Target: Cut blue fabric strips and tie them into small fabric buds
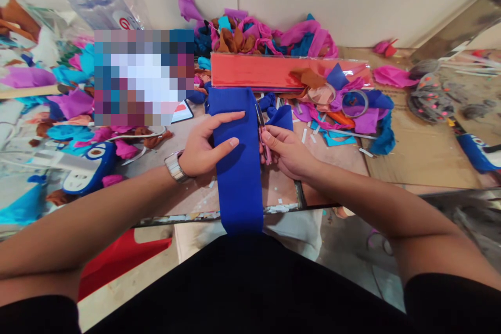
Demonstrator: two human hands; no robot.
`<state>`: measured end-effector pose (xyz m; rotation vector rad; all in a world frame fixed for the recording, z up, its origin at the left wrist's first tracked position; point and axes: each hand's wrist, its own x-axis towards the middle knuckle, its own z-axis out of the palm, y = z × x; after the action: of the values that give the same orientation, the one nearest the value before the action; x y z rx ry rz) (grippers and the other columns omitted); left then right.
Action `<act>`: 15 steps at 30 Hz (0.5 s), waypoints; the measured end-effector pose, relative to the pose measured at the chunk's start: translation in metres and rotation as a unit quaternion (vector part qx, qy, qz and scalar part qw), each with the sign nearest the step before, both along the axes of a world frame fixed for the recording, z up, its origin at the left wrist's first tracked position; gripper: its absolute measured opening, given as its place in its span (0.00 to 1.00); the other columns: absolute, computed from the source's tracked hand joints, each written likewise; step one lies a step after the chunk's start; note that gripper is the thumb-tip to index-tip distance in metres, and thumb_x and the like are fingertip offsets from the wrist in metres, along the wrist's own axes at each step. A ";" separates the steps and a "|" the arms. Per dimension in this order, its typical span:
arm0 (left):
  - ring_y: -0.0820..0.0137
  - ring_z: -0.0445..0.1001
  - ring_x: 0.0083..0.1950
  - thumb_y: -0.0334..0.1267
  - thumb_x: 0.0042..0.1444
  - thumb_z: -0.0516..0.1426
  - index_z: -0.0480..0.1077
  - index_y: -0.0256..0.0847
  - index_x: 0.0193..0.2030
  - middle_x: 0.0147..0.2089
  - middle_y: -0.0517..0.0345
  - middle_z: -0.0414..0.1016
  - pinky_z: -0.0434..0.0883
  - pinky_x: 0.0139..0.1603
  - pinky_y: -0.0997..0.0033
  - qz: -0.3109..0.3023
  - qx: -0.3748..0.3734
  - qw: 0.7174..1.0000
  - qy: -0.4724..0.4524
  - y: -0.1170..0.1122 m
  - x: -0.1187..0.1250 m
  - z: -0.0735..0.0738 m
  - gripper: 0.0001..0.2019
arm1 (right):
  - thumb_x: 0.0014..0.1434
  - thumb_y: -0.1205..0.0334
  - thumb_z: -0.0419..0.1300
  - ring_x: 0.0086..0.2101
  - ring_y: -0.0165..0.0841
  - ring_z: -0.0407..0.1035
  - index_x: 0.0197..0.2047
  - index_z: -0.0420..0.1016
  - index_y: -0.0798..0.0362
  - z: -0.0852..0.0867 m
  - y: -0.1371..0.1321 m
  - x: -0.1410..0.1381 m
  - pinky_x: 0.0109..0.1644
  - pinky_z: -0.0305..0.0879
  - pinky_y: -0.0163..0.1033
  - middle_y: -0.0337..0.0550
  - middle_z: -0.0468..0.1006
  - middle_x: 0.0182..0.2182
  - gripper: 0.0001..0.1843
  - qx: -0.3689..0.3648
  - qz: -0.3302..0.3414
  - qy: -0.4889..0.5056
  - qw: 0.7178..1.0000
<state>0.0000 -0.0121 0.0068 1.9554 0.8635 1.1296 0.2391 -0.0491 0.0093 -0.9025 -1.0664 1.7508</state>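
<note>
A long blue strip (239,177) of cloth or crepe paper lies on the table and hangs over its front edge towards my body. My left hand (207,143) rests on the strip's left side, with thumb and forefinger stretched out and apart; its other fingers are partly hidden. Small scissors (267,152) with pink handles are gripped in my right hand (287,151). Their dark blades point away from me along the strip's right edge; whether they touch it I cannot tell. Just beyond my right hand sits a loose blue piece (282,116).
A red-orange wrapped pack (254,70) lies behind the strip. Colourful scraps (274,36) pile along the wall, with tape rolls (355,103) among others at right. A blue-and-white glue gun or similar tool (92,167) lies left, near a clear bottle (102,5). Cardboard (410,151) covers the right side.
</note>
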 end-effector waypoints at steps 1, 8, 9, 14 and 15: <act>0.49 0.83 0.62 0.61 0.62 0.68 0.79 0.46 0.65 0.64 0.45 0.83 0.79 0.69 0.45 -0.001 0.001 1.000 -0.001 0.000 0.000 0.000 0.31 | 0.58 0.36 0.77 0.21 0.22 0.68 0.36 0.73 0.52 0.000 0.000 0.000 0.24 0.59 0.30 0.30 0.75 0.26 0.28 0.002 0.001 0.002 1.000; 0.49 0.82 0.63 0.59 0.62 0.68 0.78 0.45 0.67 0.65 0.44 0.82 0.77 0.70 0.45 0.009 0.006 0.999 -0.034 0.003 -0.004 -0.006 0.32 | 0.57 0.36 0.77 0.22 0.24 0.70 0.40 0.75 0.52 0.002 0.000 0.002 0.22 0.55 0.31 0.32 0.77 0.27 0.29 -0.016 0.012 0.006 1.000; 0.50 0.82 0.63 0.59 0.62 0.68 0.78 0.44 0.67 0.65 0.44 0.82 0.78 0.70 0.45 0.010 0.003 0.999 -0.042 0.004 -0.004 -0.007 0.32 | 0.56 0.36 0.77 0.22 0.24 0.70 0.40 0.75 0.52 0.002 0.000 0.002 0.21 0.54 0.30 0.32 0.77 0.27 0.29 -0.018 0.014 0.007 1.000; 0.50 0.83 0.61 0.58 0.63 0.68 0.78 0.43 0.67 0.64 0.43 0.82 0.79 0.67 0.46 0.003 -0.014 0.998 -0.069 0.004 -0.004 -0.009 0.31 | 0.58 0.36 0.77 0.22 0.24 0.70 0.40 0.75 0.52 0.001 0.000 0.002 0.22 0.56 0.30 0.33 0.77 0.27 0.29 -0.020 0.017 0.012 1.000; 0.50 0.83 0.61 0.58 0.64 0.68 0.78 0.43 0.67 0.64 0.43 0.82 0.79 0.67 0.45 0.000 -0.019 0.997 -0.069 0.004 -0.004 -0.009 0.31 | 0.58 0.36 0.76 0.22 0.24 0.70 0.39 0.75 0.52 0.001 0.001 0.001 0.23 0.57 0.30 0.33 0.78 0.27 0.28 -0.018 0.017 0.014 1.000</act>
<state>-0.0042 -0.0081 -0.0021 1.8225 0.8050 1.2237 0.2406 -0.0486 0.0104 -0.8840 -1.0416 1.8108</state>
